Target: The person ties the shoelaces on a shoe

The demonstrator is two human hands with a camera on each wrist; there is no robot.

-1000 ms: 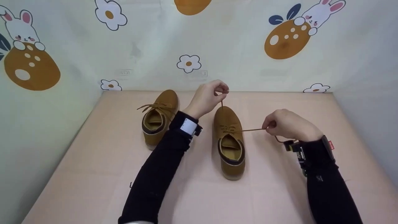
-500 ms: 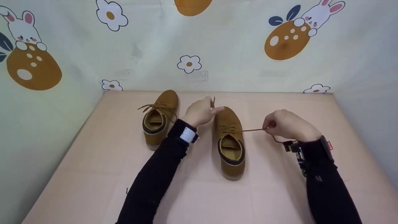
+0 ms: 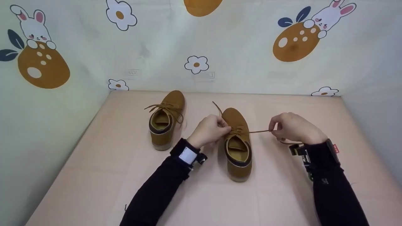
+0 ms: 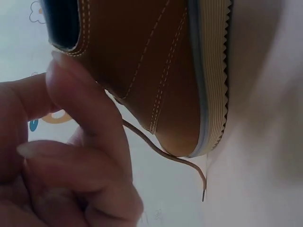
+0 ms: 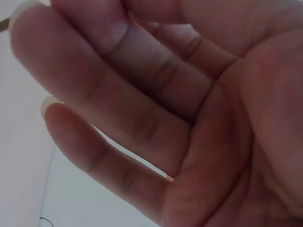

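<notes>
A brown lace-up shoe stands upright in the middle of the table, toe pointing away from me. At its lacing, my left hand pinches a shoelace between thumb and fingers; the loose lace tail sticks out past the toe's left side. In the left wrist view that lace runs out beyond the curled fingers, alongside the shoe. My right hand pinches the other lace end, drawn straight out to the right from the eyelets. In the right wrist view the palm and fingers fill the frame.
To the left stands the matching brown shoe, its laces tied in a bow. A pink cloth covers the table. Behind it hangs a pale curtain printed with rabbits, fruit and flowers.
My left hand has come down from above the toe to the lacing, leaving the lace tail loose beyond it. The right hand keeps its lace taut. The view has shifted slightly.
</notes>
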